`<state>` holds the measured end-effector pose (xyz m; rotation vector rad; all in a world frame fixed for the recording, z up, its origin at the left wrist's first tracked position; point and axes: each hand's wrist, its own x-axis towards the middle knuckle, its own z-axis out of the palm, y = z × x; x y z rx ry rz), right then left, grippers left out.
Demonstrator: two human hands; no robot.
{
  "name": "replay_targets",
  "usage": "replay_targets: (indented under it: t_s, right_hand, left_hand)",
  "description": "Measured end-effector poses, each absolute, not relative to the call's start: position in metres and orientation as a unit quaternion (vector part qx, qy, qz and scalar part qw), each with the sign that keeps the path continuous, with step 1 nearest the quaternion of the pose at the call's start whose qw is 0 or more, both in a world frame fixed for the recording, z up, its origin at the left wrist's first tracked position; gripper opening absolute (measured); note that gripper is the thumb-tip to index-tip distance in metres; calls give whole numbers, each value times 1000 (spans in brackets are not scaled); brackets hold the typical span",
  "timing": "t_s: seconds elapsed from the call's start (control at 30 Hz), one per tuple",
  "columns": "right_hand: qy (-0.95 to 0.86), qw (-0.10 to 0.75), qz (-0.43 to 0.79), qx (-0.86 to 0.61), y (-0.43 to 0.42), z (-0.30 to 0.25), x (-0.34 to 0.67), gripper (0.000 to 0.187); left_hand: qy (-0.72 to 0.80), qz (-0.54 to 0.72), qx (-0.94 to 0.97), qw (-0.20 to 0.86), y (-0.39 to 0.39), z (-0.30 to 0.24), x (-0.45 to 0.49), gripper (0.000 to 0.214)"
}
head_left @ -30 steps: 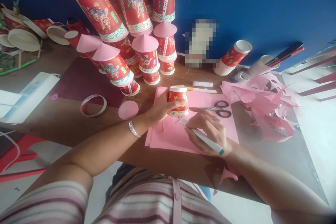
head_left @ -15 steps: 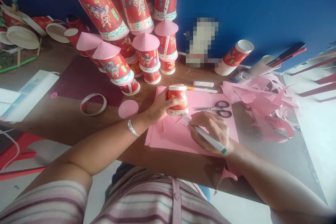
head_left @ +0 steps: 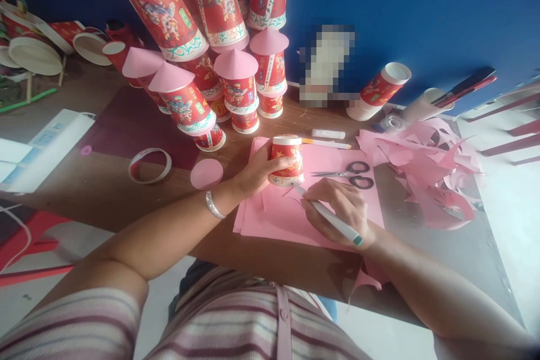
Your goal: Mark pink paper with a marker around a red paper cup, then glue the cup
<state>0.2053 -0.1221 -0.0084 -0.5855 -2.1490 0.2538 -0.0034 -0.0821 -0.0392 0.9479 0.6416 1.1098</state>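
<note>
Pink paper sheets (head_left: 278, 216) lie stacked on the bench (head_left: 105, 197) in front of you, and a red paper cup (head_left: 287, 158) stands on them mouth down, near the far edge of the stack. Your left hand (head_left: 253, 173) curls around the cup's left side, thumb laid across its front, gripping it against the paper. Your right hand (head_left: 343, 207) is closed in a writing grip on a white marker (head_left: 337, 225); the marker's tip meets the paper right at the cup's rim, on the side nearest you. Scissors (head_left: 352, 173) rest on the same sheets just beyond your right hand. A cut pink circle (head_left: 206, 174) lies on the bench just beside your left wrist, with a loose paper ring (head_left: 149, 166) farther left. Behind the cup rise stacked red cups with pink cone tops (head_left: 238, 81), and a heap of pink offcuts (head_left: 426, 169) sits to the right.
</note>
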Motion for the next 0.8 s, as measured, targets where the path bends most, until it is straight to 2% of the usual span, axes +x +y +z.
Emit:
replay_targets:
  t_s: [0.8]
  right_hand:
    - [-865, 430, 92, -241, -122, -10, 205, 24]
  left_hand:
    - [311, 485, 436, 692, -82, -39, -3, 40]
